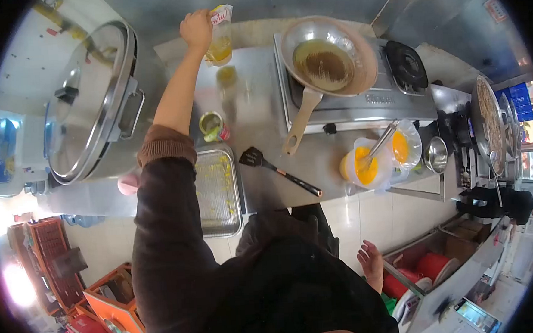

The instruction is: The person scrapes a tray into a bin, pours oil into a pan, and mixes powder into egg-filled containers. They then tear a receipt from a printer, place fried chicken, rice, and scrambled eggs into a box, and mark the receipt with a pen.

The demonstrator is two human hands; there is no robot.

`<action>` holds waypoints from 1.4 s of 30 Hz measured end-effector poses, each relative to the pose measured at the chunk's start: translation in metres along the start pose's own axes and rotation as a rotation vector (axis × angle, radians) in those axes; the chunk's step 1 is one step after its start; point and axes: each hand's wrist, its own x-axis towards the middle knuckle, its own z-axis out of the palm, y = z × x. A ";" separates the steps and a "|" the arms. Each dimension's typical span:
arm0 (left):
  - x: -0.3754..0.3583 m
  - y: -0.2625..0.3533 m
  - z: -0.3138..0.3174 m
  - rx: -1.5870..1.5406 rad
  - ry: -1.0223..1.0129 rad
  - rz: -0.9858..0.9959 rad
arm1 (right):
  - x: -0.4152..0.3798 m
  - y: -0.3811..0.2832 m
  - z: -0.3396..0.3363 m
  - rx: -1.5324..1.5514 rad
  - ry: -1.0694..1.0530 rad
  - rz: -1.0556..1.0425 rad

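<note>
The fingers of the left hand are closed around the top of an oil bag, which stands at the back of the steel counter, near the wall. The bag is clear, with yellow oil in the lower part. It has red print on a white top, but the letters are too small to read. The right hand hangs low beside the body, away from the counter, with the fingers loosely apart and holding nothing.

Right of the bag, a pan with dark oil sits on a gas stove. The stove front has a word, but it is blurred. Below the left arm stands a small can with a red and green label that cannot be read. Next to it lies a tray, partly hidden by the sleeve. A black spatula lies on the counter. A tub of beaten egg holds a utensil. At the left a big pot with a glass lid is cut off by the dark edge of the view.
</note>
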 end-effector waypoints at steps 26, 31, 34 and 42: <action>-0.529 0.199 -0.560 -0.964 -1.206 -0.960 | 0.095 0.020 0.411 -0.773 -0.962 -0.835; -0.712 0.199 -0.541 -1.209 -0.837 -1.903 | 0.091 0.039 0.538 -0.475 -0.802 -1.102; -0.602 0.174 -0.525 -1.405 -0.537 -2.155 | 0.118 0.049 0.565 -0.430 -0.757 -1.224; -0.306 0.056 -0.466 -0.526 -0.381 -0.689 | -0.021 -0.023 0.507 -0.663 -1.031 -1.452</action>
